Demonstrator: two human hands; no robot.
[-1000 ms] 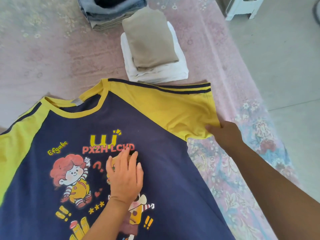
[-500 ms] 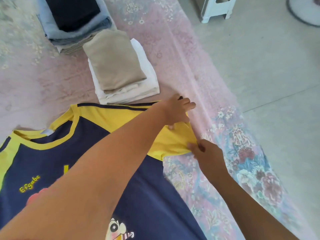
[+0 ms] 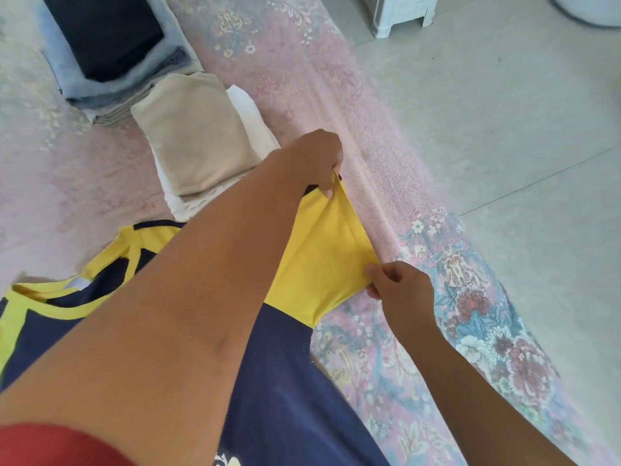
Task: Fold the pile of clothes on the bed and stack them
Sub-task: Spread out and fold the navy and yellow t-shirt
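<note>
Both hands now lift the yellow sleeve (image 3: 322,257) of the T-shirt clear of the bedspread, where half a second ago it was still lying nearly flat; a second ago the left hand was pressed flat on the shirt's chest print, and it has since crossed over to the sleeve's far corner. The left hand (image 3: 314,159) pinches the upper corner of the cuff beside the navy shoulder stripe, fingers curled round the cloth. The right hand (image 3: 401,290) pinches the lower corner of the same cuff between thumb and fingers, so the hem is pulled taut between them. By the look of it, the sleeve is being readied to fold inward over the body, the first fold of this garment.

The navy-and-yellow T-shirt (image 3: 292,381) lies front-up across the pink floral bedspread (image 3: 386,358), near the bed's right edge, its collar toward the left of the view and its body largely hidden under the left forearm. Beyond it sit two finished stacks: a folded beige garment (image 3: 195,136) on top of a folded white one (image 3: 247,112), just beside the shirt's shoulder, and farther back a pile of blue and grey clothes topped by a dark piece (image 3: 107,31). Off the bed, a white plastic stool (image 3: 403,11) stands on the tiled floor.

A small pale tag (image 3: 78,283) shows inside the collar, too small to read. Only a scrap of the chest print shows at the bottom edge, and no lettering is legible.
</note>
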